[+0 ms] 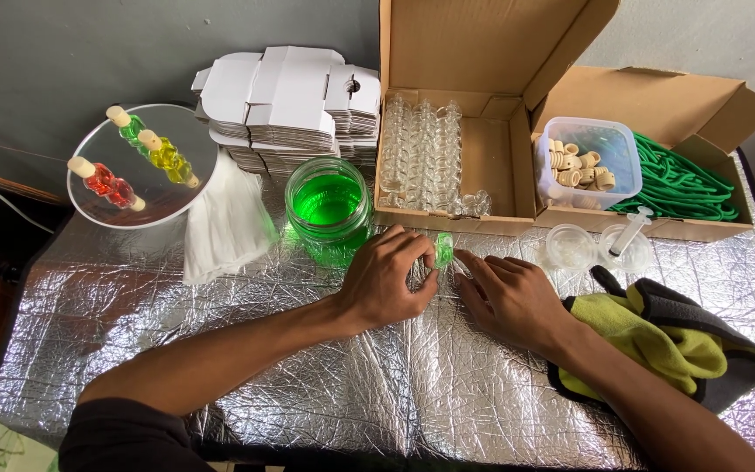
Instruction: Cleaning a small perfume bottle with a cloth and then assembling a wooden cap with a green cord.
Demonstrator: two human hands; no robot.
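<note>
At the middle of a table covered in crinkled silver foil (pixel 220 332), you are holding a small green-filled bottle (pixel 444 248) between your 2 hands. Your left hand (pixel 386 280) is curling around it from the left, with thumb and forefinger pinching its side. Your right hand (pixel 509 293) is lying flatter just to the right, fingertips stretching toward the bottle; whether they are touching it is not clear. The bottle is sitting above both palms, at the fingertips, close to the front wall of a cardboard box.

Just left of your left hand, a glass jar of bright green liquid (pixel 329 210) is standing open. Behind it, a stack of flat white die-cut cartons (pixel 286 100) is resting against the grey wall. Further left, a round clear plate (pixel 98 205) is carrying 3 corked bottles, 1 red (pixel 107 184), 1 yellow (pixel 168 157) and 1 green (pixel 131 128). White tissue (pixel 225 223) is lying beside the plate.

Behind your hands, an open brown cardboard box (pixel 491 157) is holding rows of empty clear glass bottles (pixel 421 153). To its right, a second open brown box (pixel 692 105) is holding a clear plastic tub of corks (pixel 587 162) and a coil of green cord (pixel 683 188). In front of it, a syringe (pixel 631 232) is resting across 2 small clear cups. A yellow and grey cloth (pixel 657 341) is lying under your right forearm.
</note>
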